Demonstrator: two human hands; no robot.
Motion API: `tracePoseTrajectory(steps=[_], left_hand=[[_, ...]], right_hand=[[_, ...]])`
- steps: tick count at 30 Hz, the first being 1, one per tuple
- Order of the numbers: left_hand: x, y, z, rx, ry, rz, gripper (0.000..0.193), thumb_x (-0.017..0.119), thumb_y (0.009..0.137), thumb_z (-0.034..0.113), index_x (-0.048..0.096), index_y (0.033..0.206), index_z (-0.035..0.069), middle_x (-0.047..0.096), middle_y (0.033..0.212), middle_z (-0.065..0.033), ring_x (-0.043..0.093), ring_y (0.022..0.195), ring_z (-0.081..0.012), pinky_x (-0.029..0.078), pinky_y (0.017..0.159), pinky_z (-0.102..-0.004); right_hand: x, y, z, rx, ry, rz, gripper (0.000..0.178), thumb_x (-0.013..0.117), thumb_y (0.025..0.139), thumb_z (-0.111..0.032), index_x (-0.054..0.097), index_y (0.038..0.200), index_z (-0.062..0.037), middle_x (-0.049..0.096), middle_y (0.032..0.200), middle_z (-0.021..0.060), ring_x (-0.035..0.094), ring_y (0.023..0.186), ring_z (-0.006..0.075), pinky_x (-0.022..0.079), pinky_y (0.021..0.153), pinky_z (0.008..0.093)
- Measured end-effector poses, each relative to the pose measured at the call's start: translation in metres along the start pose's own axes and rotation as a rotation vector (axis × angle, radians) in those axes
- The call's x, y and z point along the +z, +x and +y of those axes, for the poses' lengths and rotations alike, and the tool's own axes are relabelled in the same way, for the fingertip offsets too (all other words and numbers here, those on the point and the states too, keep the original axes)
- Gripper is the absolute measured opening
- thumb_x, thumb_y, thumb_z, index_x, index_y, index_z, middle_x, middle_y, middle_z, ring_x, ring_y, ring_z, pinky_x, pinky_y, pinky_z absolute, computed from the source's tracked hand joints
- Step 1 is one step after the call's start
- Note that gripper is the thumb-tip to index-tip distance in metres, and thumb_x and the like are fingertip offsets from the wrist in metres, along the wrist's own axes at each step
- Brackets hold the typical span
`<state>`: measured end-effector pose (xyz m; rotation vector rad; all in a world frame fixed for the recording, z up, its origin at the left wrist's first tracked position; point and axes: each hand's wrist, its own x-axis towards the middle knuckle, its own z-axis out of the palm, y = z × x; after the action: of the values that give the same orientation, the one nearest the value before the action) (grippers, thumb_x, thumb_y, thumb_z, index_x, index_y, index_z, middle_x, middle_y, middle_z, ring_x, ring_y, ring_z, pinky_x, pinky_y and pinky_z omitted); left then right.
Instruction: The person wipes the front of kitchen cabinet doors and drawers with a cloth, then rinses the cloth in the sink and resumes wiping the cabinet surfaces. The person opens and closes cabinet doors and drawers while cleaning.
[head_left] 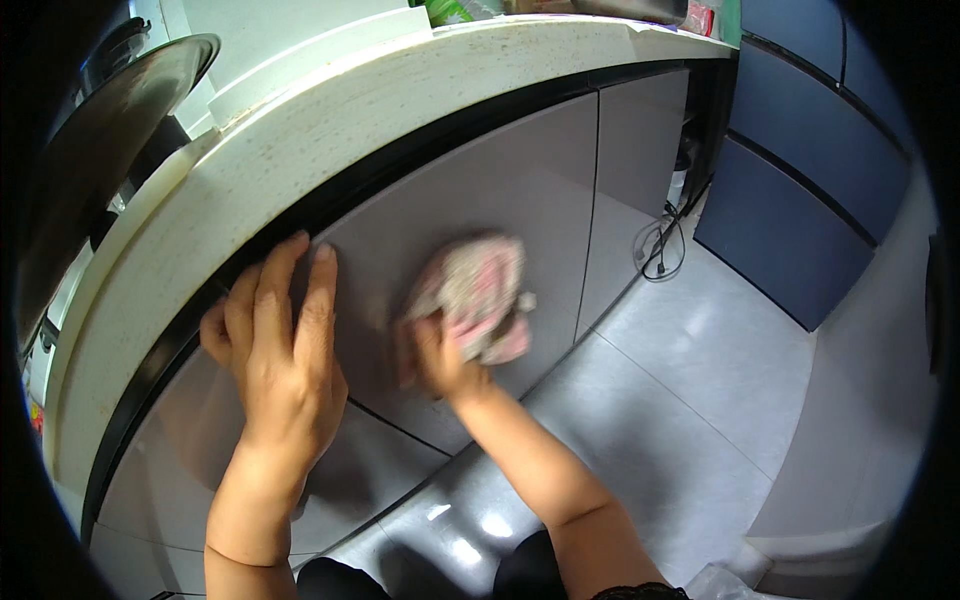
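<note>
A pink and white cloth, blurred by motion, is bunched in my right hand against a glossy grey cabinet door. The fingers of that hand press the cloth to the door's surface. My left hand rests with its fingers spread at the top edge of the cabinet front, its fingertips on the black strip under the countertop. Nothing is held in the left hand.
Above the cabinets runs a pale speckled countertop, with a large metal lid or pan at the left. A looped black cable lies by the far cabinet end. Blue drawers stand on the right, over a shiny tiled floor.
</note>
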<state>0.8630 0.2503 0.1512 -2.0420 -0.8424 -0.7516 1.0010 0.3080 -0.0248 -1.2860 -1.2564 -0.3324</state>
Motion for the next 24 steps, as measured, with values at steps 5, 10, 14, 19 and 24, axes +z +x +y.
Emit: tracePoseTrajectory(steps=[5,10,14,19,24], left_hand=[[0.0,0.002,-0.003,-0.001,-0.042,-0.017,0.052,0.064,0.075,-0.003,0.061,0.127,0.004,0.054,0.132,-0.0157,0.05,0.12,-0.0331,0.031,0.104,-0.0465],[0.0,0.008,-0.001,0.03,-0.078,-0.058,0.05,0.064,0.077,-0.004,0.059,0.127,-0.001,0.055,0.127,-0.0195,0.05,0.117,-0.0362,0.035,0.101,-0.0458],[-0.007,0.004,-0.008,-0.008,-0.08,-0.095,0.052,0.065,0.075,-0.005,0.059,0.126,-0.002,0.055,0.126,-0.0213,0.049,0.117,-0.0378,0.035,0.099,-0.0471],[-0.005,0.001,-0.009,-0.048,-0.087,-0.104,0.05,0.067,0.074,-0.004,0.06,0.124,-0.003,0.055,0.126,-0.0233,0.05,0.116,-0.0403,0.035,0.099,-0.0514],[0.0,0.004,-0.006,-0.07,-0.106,-0.116,0.049,0.067,0.074,-0.004,0.062,0.122,-0.002,0.055,0.124,-0.0243,0.05,0.115,-0.042,0.034,0.1,-0.0537]], right_hand=[[-0.018,0.048,0.047,0.344,0.275,0.332,0.032,0.05,0.095,-0.02,0.051,0.115,0.0046,0.046,0.123,0.0289,0.042,0.116,0.0452,0.028,0.102,0.0545],[-0.026,0.039,0.051,0.38,0.276,0.271,0.046,0.048,0.094,-0.022,0.046,0.131,0.0061,0.039,0.139,0.03,0.031,0.133,0.0485,0.021,0.111,0.0557],[-0.015,0.017,0.066,0.378,0.219,0.217,0.048,0.048,0.095,-0.027,0.047,0.13,0.006,0.039,0.138,0.0327,0.032,0.131,0.0503,0.021,0.111,0.0568],[0.006,-0.03,0.105,0.849,0.182,0.288,0.051,0.038,0.102,-0.031,0.04,0.139,0.0045,0.033,0.145,0.0334,0.026,0.137,0.048,0.021,0.113,0.0537],[0.011,-0.056,0.103,1.425,0.555,0.41,0.055,0.034,0.105,-0.034,0.036,0.142,0.0068,0.035,0.148,0.0283,0.033,0.137,0.039,0.024,0.113,0.0446]])
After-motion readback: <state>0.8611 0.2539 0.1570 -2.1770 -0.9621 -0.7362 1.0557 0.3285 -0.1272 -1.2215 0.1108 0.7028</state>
